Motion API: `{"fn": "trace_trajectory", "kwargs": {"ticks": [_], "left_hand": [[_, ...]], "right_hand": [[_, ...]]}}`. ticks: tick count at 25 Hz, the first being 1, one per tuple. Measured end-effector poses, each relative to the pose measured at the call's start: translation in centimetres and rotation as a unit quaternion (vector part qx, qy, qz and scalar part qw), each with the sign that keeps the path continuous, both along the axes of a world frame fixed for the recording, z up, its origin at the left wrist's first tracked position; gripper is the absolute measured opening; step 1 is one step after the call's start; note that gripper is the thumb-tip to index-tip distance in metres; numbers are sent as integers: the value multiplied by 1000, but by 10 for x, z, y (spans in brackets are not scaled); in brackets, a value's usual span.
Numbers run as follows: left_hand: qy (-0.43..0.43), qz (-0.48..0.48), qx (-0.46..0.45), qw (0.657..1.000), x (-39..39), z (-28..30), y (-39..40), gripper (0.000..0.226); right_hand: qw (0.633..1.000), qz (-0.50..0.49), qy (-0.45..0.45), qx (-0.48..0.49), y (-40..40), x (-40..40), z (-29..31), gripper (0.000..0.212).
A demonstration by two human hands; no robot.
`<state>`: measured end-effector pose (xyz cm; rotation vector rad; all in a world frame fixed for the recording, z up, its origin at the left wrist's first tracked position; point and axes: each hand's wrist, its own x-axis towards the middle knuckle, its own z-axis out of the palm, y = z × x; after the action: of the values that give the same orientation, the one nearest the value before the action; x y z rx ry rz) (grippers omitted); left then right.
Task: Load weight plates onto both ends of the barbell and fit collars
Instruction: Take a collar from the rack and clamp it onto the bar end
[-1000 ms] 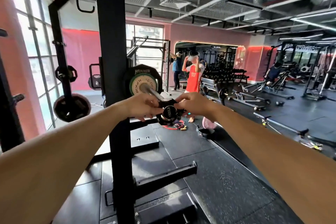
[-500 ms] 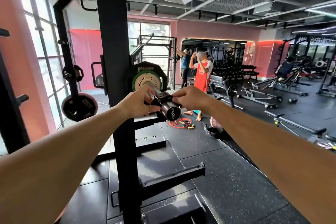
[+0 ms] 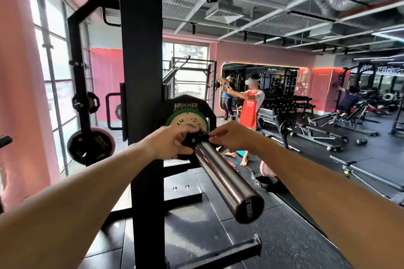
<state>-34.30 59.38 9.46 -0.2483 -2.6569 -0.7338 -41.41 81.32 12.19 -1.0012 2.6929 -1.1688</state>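
The steel barbell sleeve [image 3: 225, 179] points toward me from the rack. On it sit a large black plate [image 3: 185, 103] marked HAMMER and, in front of that, a smaller green-rimmed plate [image 3: 185, 119]. A black collar [image 3: 190, 141] is around the sleeve, up against the green plate. My left hand [image 3: 168, 144] grips the collar from the left. My right hand [image 3: 231, 137] pinches its top right part. Most of the collar is hidden by my fingers.
A black rack upright [image 3: 142, 94] stands just left of the sleeve. Spare plates [image 3: 91, 145] hang on storage pegs at the left. A storage peg [image 3: 218, 253] juts out low on the upright. A person in a red shirt [image 3: 250, 111] stands beyond; benches [image 3: 317, 131] fill the right.
The collar was at the sleeve's tip a second ago; both hands have slid it along the sleeve up to the green plate. The view has moved closer.
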Motion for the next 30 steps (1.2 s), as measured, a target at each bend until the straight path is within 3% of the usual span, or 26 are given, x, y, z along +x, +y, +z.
{"fn": "trace_trajectory", "kwargs": {"ticks": [6,10,12,15,17,19,24,28,30], "left_hand": [[59,56,-110,991,-46,5,-31,66],[42,111,-98,988,-70,2,-49,63],[18,105,-82,991,-75,5,-54,76],[22,113,-173,978,-83,3,-51,101],[72,160,-201,964,-86,-11,-47,87],[94,167,-158,969,-83,-22,-47,80],[44,110,-90,989,-69,-15,-46,89],[64,110,-84,988,-58,-15,-48,45],[85,124,-113,982,-55,-11,-48,35]], "right_hand": [[998,31,59,-1,-42,-71,-9,27],[974,91,201,53,-60,-108,-4,24],[957,149,239,66,-63,-120,4,22],[941,198,270,46,-71,-127,11,17],[939,208,274,20,-82,-122,14,15],[940,202,275,7,-89,-116,14,16],[947,179,264,-31,-89,-118,14,28],[954,161,253,-30,-90,-114,12,26],[954,159,253,-36,-88,-114,11,20]]}}
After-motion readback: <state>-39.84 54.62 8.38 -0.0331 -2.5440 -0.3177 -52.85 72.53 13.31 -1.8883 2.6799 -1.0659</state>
